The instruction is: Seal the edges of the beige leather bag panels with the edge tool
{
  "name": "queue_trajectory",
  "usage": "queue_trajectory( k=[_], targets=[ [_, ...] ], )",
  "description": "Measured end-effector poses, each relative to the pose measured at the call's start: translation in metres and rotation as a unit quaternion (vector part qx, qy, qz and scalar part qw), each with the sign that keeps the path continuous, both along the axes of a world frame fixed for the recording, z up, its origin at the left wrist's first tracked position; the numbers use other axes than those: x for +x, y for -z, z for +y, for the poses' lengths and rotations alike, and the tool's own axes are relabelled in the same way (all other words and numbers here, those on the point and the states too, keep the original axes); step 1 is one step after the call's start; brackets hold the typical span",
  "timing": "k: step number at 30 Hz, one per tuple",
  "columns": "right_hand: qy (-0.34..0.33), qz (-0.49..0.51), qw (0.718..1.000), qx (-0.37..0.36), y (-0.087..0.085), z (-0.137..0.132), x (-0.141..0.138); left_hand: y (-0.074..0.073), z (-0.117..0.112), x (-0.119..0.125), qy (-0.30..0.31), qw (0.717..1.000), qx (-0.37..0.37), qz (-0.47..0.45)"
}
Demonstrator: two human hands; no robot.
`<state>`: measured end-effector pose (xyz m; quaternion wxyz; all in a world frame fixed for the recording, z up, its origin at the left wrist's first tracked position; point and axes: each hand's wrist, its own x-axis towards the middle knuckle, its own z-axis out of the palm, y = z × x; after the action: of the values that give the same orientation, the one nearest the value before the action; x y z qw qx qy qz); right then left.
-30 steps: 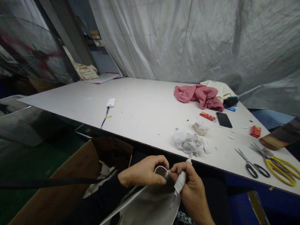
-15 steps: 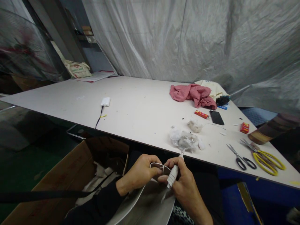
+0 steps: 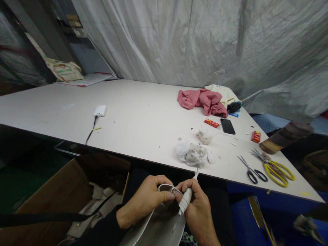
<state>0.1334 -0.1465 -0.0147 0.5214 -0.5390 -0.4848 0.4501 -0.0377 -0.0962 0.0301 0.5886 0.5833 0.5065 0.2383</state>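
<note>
Since the earlier frame the view has swung right, carrying the broad white table left across it, while both hands stay drawn together. Nearest, the left hand pinches the looped, white-edged rim of a pale grey curved sheet just off the table's near edge; the right hand grips a thin metal tool with a pale wrapped handle, its fingertips at the same rim. Left of them, an open brown cardboard box contains crumpled pale cloth scraps. Beyond the edge, a crumpled clear plastic bag surrounds a greyish lump; black-handled scissors lie rightward, near the edge. A wide stretch of tabletop separates the bag from a small white box-shaped device.
</note>
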Motion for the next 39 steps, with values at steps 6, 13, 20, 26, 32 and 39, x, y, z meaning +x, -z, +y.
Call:
queue_trajectory(
  k=[6, 13, 20, 26, 32, 39],
  targets=[
    [0.050, -0.031, 0.998, -0.004, 0.015, 0.005, 0.006, 0.009, -0.003, 0.017, 0.013, 0.999, 0.024, 0.022],
    [-0.008, 0.022, 0.999, -0.038, 0.011, 0.010, 0.020, 0.020, 0.009, 0.024, -0.003, 1.000, -0.013, -0.013],
    [0.021, 0.016, 0.999, 0.038, 0.018, 0.020, 0.051, 0.033, 0.026, 0.004, -0.038, 0.995, -0.044, -0.082],
    [0.123, -0.012, 0.992, 0.016, 0.020, 0.041, 0.099, -0.006, 0.072, -0.031, -0.140, 0.956, -0.216, -0.138],
    [0.178, -0.143, 0.974, -0.012, 0.022, 0.066, 0.108, -0.003, 0.079, 0.013, 0.024, 0.987, -0.152, -0.052],
    [0.177, -0.187, 0.965, 0.045, 0.025, 0.075, 0.106, 0.044, 0.056, 0.068, 0.045, 0.990, -0.127, 0.049]
  ],
)
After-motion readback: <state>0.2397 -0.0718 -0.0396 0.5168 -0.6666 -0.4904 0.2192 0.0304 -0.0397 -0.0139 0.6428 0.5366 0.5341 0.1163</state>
